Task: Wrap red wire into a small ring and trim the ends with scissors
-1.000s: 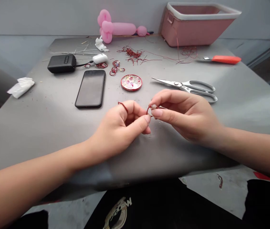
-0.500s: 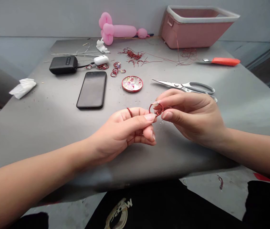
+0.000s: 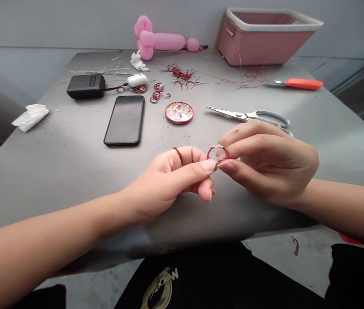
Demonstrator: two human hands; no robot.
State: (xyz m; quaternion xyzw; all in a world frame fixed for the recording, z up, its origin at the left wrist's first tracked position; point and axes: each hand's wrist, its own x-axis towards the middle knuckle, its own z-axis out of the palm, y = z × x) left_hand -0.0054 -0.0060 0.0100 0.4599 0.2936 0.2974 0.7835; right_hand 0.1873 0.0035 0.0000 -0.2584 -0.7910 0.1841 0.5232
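Note:
Between my two hands is a small ring of dark red cord [image 3: 208, 153] with a pale bead at its top. My left hand [image 3: 178, 174] pinches the ring's lower side between thumb and forefinger, and a red cord band circles one of its fingers. On the other side, my right hand [image 3: 262, 161] has its thumb and fingertips closed on the ring's right edge. Just beyond them lies a round red-rimmed lid [image 3: 179, 122] filled with pale and pink beads [image 3: 178, 111]. Silver scissors [image 3: 238, 115] rest behind my right hand, their handles partly covered by it.
A black phone [image 3: 124, 120], a power bank [image 3: 86, 86] and a white earbud case [image 3: 137, 80] lie left of centre. Several finished cord rings [image 3: 158, 92] and red cord scraps [image 3: 178, 74] sit farther back. Behind stand a pink bin [image 3: 259, 45] and a balloon [image 3: 169, 41]; an orange-handled cutter [image 3: 304, 84] lies right.
Both hands and the ring have shifted slightly right and down. My right thumb has moved in to touch the ring beside my left thumb, and the right hand has turned a little.

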